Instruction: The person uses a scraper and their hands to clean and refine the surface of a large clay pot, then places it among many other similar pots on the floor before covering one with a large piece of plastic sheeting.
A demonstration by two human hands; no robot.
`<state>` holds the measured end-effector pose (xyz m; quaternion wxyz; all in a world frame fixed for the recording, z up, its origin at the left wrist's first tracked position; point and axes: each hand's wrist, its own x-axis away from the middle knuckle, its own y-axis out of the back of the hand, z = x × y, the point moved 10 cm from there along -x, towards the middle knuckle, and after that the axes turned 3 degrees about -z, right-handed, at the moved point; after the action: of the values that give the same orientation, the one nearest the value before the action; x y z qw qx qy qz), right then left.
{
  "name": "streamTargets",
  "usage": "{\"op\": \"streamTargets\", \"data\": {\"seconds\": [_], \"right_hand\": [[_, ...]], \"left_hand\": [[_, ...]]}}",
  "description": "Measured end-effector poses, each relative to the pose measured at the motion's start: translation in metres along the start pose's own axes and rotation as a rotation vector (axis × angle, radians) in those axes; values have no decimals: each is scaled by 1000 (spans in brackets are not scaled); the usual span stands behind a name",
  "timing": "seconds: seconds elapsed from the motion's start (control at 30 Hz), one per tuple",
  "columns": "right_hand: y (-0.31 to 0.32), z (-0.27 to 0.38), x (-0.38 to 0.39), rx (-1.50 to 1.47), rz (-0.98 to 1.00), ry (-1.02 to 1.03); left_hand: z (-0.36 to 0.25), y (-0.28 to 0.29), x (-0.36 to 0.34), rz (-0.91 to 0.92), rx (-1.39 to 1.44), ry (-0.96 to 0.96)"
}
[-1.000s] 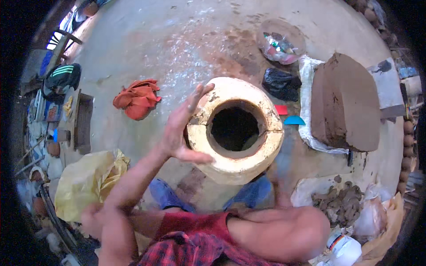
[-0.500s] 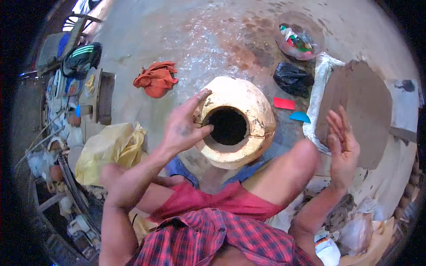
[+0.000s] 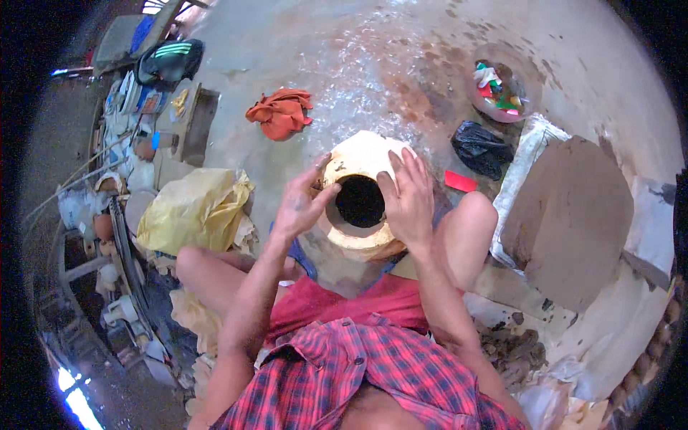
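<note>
A cream, scuffed ceramic-like vessel (image 3: 358, 149) with a dark round opening and a seam across its rim stands between my bent legs. My left hand (image 3: 303, 203) grips its left side, the thumb at the edge of the opening. My right hand (image 3: 407, 203) is on the right side, fingers bent over the rim and thumb beside the hole. The vessel's lower part is mostly hidden beneath its top and my hands. Just beyond my right hand lies a flat red piece (image 3: 460, 180).
A big clay block (image 3: 570, 218) rests on white sheeting at right, near a black bag (image 3: 479, 149) and basin (image 3: 532, 97) of coloured scraps. An orange cloth (image 3: 279, 115) lies ahead. Yellow paper (image 3: 183, 215), clutter and a bench (image 3: 193, 129) line the left. Clay scraps (image 3: 512, 351) lie lower right.
My right hand has come up from low on the right, out beside the clay block, onto the vessel's rim. My left hand stays on the vessel. The whole view has shifted.
</note>
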<state>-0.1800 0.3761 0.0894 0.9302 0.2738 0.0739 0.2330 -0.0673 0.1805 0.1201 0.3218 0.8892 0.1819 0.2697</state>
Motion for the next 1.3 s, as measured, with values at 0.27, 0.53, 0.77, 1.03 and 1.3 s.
{"op": "streamTargets", "data": {"seconds": [0.27,0.53,0.77,1.03,1.3], "right_hand": [[2,-3,-4,-78,-44,-8],[9,-4,-5,-86,-93,-5],[11,-2,-5,-137,-100,-81],[8,11,21,-53,205,-37],[-3,10,27,-48,142,-320]], "left_hand": [[-4,2,4,-140,-69,-177],[-21,-3,4,-246,-274,-269],[-13,-4,9,-268,-175,-256],[15,-1,-14,-238,187,-339],[16,1,-16,-288,219,-354]]}}
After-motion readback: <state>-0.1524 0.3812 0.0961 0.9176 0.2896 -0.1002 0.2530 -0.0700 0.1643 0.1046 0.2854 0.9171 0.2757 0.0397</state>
